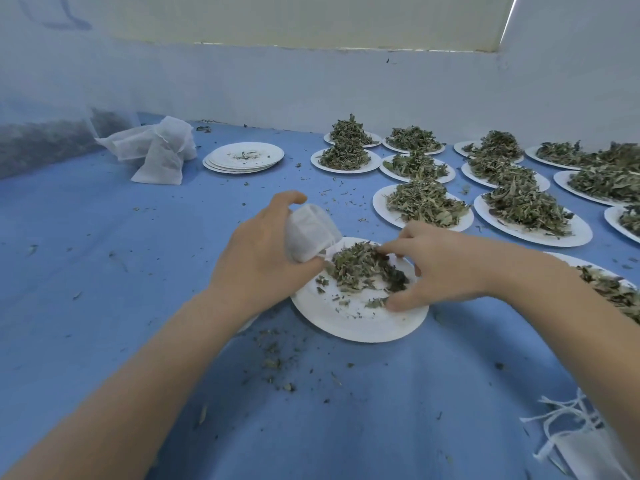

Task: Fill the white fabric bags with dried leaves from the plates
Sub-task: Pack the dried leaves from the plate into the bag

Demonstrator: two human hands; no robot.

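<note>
Empty drawstring bags wait nearest – left hand grips white fabric bag tilted plateward, right hand fingers curled, raking dried leaves off paper plate.

The left hand covers much of the white fabric bag, so its mouth cannot be seen. Loaded plates run off the right edge. The empty bags at lower right are cropped. A dark, blurred heap far left is possibly leaves.
</note>
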